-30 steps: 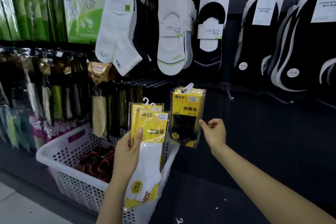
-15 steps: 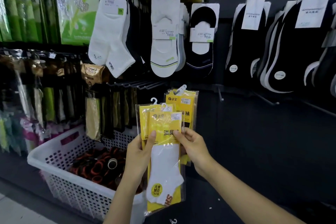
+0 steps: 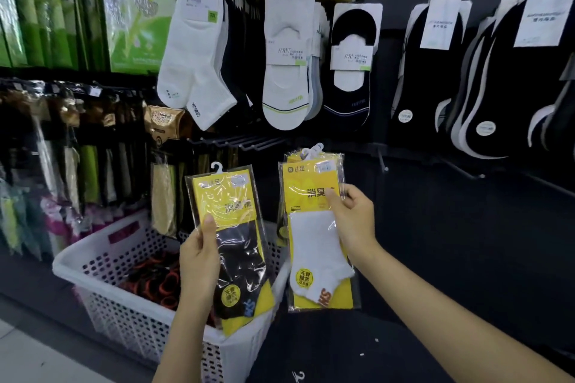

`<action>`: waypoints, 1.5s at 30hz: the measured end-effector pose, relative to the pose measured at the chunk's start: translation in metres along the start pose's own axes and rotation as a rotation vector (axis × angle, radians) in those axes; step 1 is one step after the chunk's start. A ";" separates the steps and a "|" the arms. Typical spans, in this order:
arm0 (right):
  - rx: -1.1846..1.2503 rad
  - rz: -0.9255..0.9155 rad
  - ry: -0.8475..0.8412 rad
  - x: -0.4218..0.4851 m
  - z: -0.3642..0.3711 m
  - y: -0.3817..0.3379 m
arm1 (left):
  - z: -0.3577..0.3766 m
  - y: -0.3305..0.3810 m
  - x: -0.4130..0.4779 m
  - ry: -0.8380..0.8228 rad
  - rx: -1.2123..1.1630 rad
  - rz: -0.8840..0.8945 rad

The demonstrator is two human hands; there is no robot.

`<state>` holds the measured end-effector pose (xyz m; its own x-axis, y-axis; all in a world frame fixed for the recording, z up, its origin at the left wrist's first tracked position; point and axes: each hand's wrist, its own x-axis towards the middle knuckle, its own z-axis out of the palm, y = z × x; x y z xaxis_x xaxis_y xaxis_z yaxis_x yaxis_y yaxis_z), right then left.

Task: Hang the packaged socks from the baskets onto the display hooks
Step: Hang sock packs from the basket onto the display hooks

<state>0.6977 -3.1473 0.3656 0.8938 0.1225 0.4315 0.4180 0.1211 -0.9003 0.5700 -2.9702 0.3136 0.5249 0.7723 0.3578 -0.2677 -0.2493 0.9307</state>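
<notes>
Holding one pack per hand, head view. Left hand (image 3: pixel 199 258) grips black-sock pack (image 3: pixel 231 227) by its left edge, thumb on the front, fingers behind. Pack is upright with a slight tilt, white hanger tab free at the top, lower end over the white basket (image 3: pixel 93 255).

Right hand (image 3: pixel 354 221) pinches white-sock pack (image 3: pixel 314 246) at its right edge, thumb across the yellow card. That pack sits just right of the basket, directly in front of more yellow packs (image 3: pixel 295 157) of the same kind. A white hanger (image 3: pixel 314 149) sticks up behind its top edge. Can't tell if the white-sock pack itself is on a hook.

Basket is low at left and holds dark items with orange rings (image 3: pixel 155 283). Bare display hooks (image 3: pixel 242 143) sit above the two packs, below the upper row. Upper row: white QZF ankle socks (image 3: pixel 193 65), white no-show socks (image 3: pixel 284 78), black no-show socks (image 3: pixel 350 78), more black socks (image 3: pixel 420 87) further right.
</notes>
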 end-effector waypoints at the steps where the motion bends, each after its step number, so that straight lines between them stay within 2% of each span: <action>1: -0.023 0.004 0.004 0.004 0.003 0.003 | -0.002 0.001 0.001 0.015 0.012 -0.006; 10: -0.133 0.197 0.134 0.034 0.006 0.038 | -0.006 0.003 0.001 0.019 0.059 -0.008; 16: -0.195 0.299 0.239 0.011 -0.005 0.049 | 0.002 0.002 -0.001 -0.047 0.035 -0.017; 18: -0.142 0.277 0.139 -0.003 -0.003 0.043 | 0.007 0.000 -0.002 -0.072 0.031 0.001; 23: -0.043 0.271 -0.315 -0.035 0.009 0.016 | 0.028 0.002 -0.012 -0.220 0.020 0.099; 25: 0.021 0.282 -0.384 -0.044 0.012 0.011 | 0.037 0.003 -0.018 -0.291 -0.020 0.105; 29: 0.186 0.209 -0.219 -0.048 0.005 0.011 | 0.051 0.007 -0.029 -0.381 -0.144 0.106; 33: 0.164 0.176 -0.080 -0.038 -0.006 0.012 | 0.060 0.010 -0.037 -0.434 -0.176 0.062; 37: 0.091 0.136 -0.023 -0.025 -0.006 0.011 | 0.068 0.008 -0.045 -0.442 -0.160 0.026; 40: 0.016 0.111 -0.040 -0.013 0.001 0.012 | 0.073 0.003 -0.043 -0.388 -0.179 -0.011; 45: -0.035 0.197 -0.013 0.009 0.013 0.026 | 0.086 -0.015 -0.020 -0.352 -0.139 -0.034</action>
<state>0.7142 -3.1306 0.3471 0.9567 0.1536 0.2473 0.2409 0.0597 -0.9687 0.6336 -3.0321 0.2989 0.7747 0.5245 0.3533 -0.3394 -0.1266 0.9321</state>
